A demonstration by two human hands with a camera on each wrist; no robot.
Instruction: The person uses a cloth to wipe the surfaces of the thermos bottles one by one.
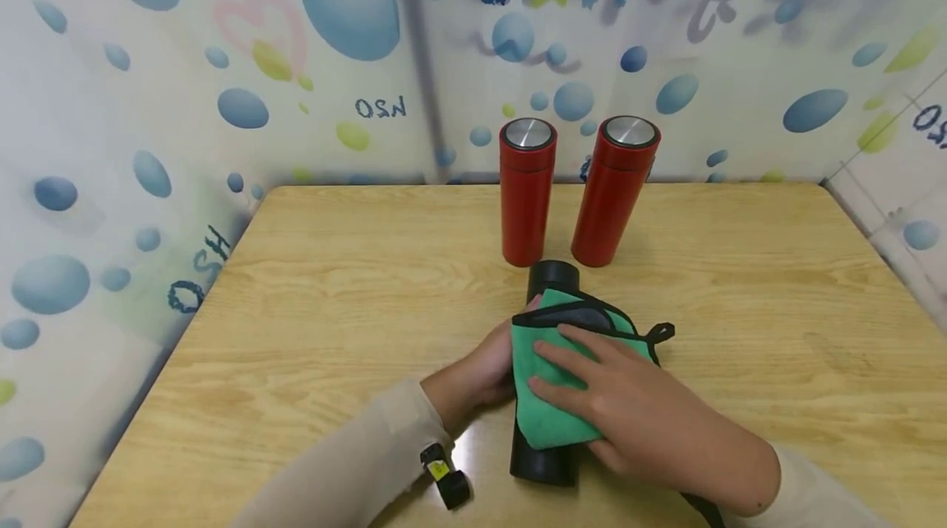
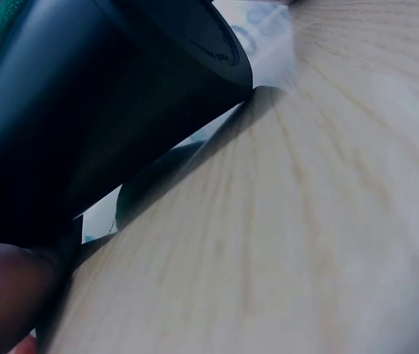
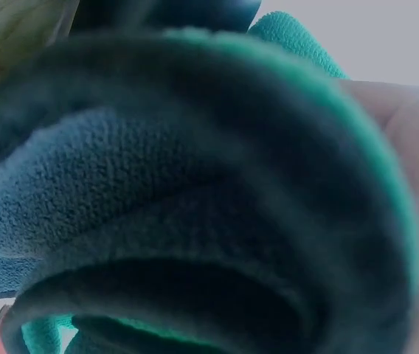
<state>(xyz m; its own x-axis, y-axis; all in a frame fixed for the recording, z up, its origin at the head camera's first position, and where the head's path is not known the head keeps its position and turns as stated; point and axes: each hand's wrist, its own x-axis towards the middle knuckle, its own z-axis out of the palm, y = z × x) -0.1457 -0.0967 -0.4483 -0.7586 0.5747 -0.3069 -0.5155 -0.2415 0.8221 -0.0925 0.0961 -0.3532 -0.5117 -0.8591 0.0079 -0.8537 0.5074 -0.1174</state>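
Note:
A black thermos flask (image 1: pixel 543 466) slants over the table top, its lid end pointing at the wall. My left hand (image 1: pixel 484 368) grips it from the left side, with most fingers hidden behind a green cloth. That cloth (image 1: pixel 543 421), grey inside with black edging and a small loop, is draped over the flask's middle. Across it my right hand (image 1: pixel 629 396) presses with straight, spread fingers. Close up, the left wrist view shows the dark flask (image 2: pixel 121 96) low over the wood. Folds of the cloth (image 3: pixel 121 169) fill most of the right wrist view.
Two red flasks with silver-topped lids stand beyond the black one, the left flask (image 1: pixel 525 207) and the right flask (image 1: pixel 610 207). Behind the wooden table (image 1: pixel 355 289) rises a wall (image 1: pixel 459 59) patterned with blue and green drops.

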